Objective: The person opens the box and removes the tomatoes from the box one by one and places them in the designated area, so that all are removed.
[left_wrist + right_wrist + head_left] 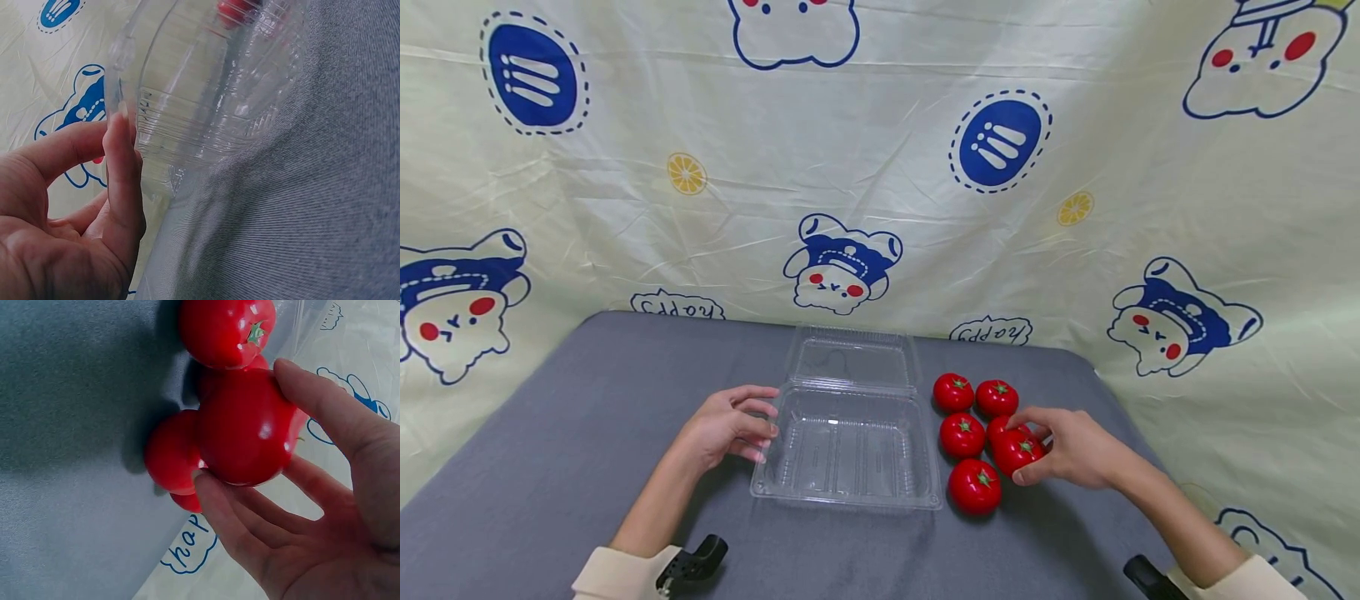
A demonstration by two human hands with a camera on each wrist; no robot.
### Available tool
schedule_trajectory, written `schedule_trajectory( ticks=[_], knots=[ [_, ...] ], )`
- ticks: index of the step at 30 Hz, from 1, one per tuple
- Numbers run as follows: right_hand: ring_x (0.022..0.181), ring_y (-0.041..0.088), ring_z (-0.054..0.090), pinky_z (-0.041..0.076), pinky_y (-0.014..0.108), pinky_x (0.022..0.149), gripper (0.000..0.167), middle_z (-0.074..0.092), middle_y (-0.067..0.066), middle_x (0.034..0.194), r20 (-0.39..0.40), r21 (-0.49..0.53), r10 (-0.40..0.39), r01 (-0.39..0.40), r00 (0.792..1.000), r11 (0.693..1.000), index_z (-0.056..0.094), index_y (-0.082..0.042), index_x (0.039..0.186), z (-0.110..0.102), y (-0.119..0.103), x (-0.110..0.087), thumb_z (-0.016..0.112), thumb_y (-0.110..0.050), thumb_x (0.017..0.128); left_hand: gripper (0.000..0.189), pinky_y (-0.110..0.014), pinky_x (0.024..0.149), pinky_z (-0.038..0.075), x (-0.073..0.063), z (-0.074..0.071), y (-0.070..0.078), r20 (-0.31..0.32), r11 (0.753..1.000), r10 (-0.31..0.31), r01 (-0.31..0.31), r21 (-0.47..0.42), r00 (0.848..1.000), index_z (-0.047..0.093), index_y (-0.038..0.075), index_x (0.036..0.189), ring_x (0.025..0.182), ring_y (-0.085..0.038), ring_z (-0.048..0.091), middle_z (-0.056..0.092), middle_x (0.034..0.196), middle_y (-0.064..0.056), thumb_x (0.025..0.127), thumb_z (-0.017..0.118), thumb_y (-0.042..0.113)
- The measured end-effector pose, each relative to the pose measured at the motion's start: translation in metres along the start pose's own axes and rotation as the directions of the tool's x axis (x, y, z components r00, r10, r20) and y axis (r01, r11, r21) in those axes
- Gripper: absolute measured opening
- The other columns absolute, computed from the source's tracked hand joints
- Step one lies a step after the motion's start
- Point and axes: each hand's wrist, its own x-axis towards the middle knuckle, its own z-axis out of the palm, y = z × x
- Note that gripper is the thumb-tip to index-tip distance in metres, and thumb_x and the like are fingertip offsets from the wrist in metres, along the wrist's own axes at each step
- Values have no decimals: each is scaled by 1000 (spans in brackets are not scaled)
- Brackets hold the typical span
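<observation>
A clear plastic clamshell container (850, 498) lies with its lid (853, 358) folded back. At its left rim, my left hand (730, 425) pinches the edge between thumb and fingers, as the left wrist view shows. To the right of the container, my right hand (1071, 446) holds a red tomato (1017, 452) between thumb and fingertips. That tomato (247, 428) partly covers another tomato (997, 427) behind it. More tomatoes stand close by: one nearest me (974, 488), one beside the container (962, 435), and two at the back (953, 392).
Grey cloth (602, 433) covers the table. A pale printed curtain (887, 167) hangs behind and along both sides. Neighbouring tomatoes sit close to the container's right wall. A dark band (692, 562) is on the left wrist.
</observation>
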Motion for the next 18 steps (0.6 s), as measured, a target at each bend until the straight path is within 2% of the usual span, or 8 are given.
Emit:
schedule_trajectory(
  ticks=[8, 12, 18],
  knots=[
    [106, 29, 56, 59, 41, 75, 66, 64, 14, 117, 110, 37, 78, -82, 991, 996, 61, -16, 129, 0, 4, -3, 91, -24, 71, 68, -33, 54, 61, 1, 0, 1, 0, 1000, -1, 1, 9, 1000, 46, -5, 144, 63, -13, 65, 65, 108, -11, 81, 71, -8],
    [105, 29, 56, 58, 43, 75, 63, 63, 14, 117, 120, 44, 97, -103, 988, 994, 63, -17, 126, 4, 6, -2, 92, -22, 71, 68, -33, 54, 61, 1, 0, 1, 1, 1000, 0, 0, 8, 1000, 46, -4, 144, 63, -13, 65, 65, 107, -10, 81, 71, -8],
    [104, 28, 55, 57, 41, 75, 62, 62, 12, 112, 118, 50, 84, -90, 989, 995, 63, -17, 124, 12, 12, -2, 92, -20, 69, 68, -34, 54, 61, 1, 0, 1, -1, 1000, -5, 5, 7, 1000, 46, -4, 144, 62, -14, 65, 65, 107, -10, 81, 72, -8]
  ],
)
